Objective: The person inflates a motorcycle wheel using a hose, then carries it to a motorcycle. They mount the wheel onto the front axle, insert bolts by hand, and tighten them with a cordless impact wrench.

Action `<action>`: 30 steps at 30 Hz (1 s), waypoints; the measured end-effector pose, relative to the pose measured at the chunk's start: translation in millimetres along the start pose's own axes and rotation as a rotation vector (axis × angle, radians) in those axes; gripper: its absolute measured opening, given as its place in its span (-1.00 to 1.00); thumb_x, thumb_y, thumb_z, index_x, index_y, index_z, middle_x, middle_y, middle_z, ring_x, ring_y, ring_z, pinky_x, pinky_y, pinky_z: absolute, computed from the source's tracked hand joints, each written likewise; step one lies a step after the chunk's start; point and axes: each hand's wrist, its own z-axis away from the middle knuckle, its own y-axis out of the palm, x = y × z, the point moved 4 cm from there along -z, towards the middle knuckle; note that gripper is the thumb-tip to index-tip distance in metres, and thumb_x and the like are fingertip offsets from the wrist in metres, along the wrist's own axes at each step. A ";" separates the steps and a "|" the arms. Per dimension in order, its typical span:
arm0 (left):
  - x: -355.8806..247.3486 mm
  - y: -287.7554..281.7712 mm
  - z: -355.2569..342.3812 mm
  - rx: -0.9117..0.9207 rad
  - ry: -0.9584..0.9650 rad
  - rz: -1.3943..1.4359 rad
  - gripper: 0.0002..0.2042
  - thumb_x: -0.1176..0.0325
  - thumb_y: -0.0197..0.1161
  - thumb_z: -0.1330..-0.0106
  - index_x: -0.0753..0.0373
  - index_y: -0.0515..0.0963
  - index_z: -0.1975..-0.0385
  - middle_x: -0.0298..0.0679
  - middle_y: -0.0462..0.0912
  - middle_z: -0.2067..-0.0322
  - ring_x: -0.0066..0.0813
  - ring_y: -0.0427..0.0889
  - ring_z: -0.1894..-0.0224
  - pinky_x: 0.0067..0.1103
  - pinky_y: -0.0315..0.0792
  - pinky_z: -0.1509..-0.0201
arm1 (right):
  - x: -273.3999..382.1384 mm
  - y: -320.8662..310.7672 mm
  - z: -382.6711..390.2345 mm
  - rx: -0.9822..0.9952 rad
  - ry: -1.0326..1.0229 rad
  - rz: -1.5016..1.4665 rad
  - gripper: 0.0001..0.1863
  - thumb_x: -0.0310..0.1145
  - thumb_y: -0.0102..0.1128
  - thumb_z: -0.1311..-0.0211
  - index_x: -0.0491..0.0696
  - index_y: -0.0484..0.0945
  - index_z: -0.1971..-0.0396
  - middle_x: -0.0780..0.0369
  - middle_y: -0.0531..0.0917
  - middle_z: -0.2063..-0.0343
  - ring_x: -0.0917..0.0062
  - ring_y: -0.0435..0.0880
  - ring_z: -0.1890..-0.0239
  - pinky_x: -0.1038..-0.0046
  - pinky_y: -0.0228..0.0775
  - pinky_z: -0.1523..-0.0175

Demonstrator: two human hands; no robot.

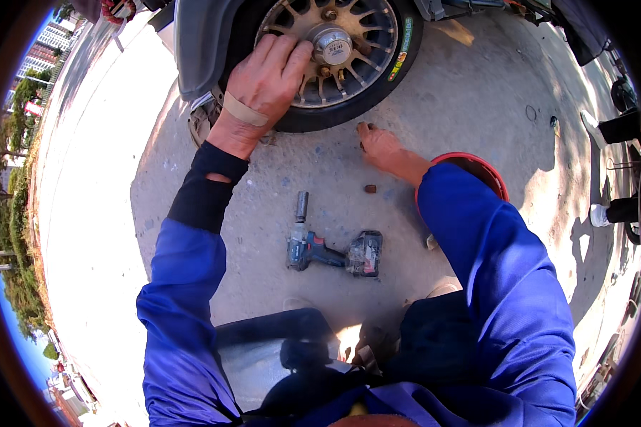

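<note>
A car wheel with a dusty multi-spoke rim and a silver hub cap is in front of me at the top. My left hand, with a tan plaster near the wrist, lies against the rim's left side; its fingers are curled and their tips hidden by the hand. Just below the tyre, my right hand is closed over the ground; whatever its fingers hold is too small to name. A small brown nut-like piece lies below that hand. Nearer me, a cordless impact wrench rests on its side, a long socket fitted.
A red-rimmed bucket stands by my right forearm, partly covered by the sleeve. The grey fender borders the wheel's left side. At the far right are another person's legs and white shoes. Concrete ground spreads around the wrench.
</note>
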 end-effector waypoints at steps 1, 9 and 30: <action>-1.3 1.3 -2.4 -0.019 0.029 -0.014 -0.66 0.48 0.34 -0.19 0.25 0.62 -0.01 -0.22 0.64 0.08 -0.29 0.66 0.06 -0.52 0.65 0.03 | -5.2 -10.7 4.7 -0.041 -0.042 -0.055 -0.65 -0.48 0.24 -0.22 -0.20 0.56 -0.01 -0.04 0.69 0.08 0.05 0.75 0.07 0.14 0.59 -0.05; -2.8 -4.4 0.6 -0.006 -0.004 0.044 -0.60 0.58 0.32 -0.16 0.24 0.60 -0.05 -0.20 0.65 0.04 -0.22 0.66 0.00 -0.49 0.63 0.00 | 62.7 -163.3 68.2 -0.001 -0.009 -0.814 -0.71 -0.33 0.31 -0.35 -0.21 0.58 0.07 0.03 0.74 0.31 0.23 0.77 0.24 0.22 0.57 0.05; -2.0 -2.0 1.3 -0.045 0.013 0.030 -0.65 0.47 0.31 -0.21 0.21 0.63 -0.03 -0.24 0.63 0.04 -0.28 0.63 -0.01 -0.48 0.63 0.00 | 92.7 -271.5 -3.6 -0.908 -0.267 -0.009 -0.71 -0.22 0.28 -0.33 -0.15 0.56 0.18 -0.08 0.71 0.40 -0.04 0.73 0.28 -0.01 0.57 0.17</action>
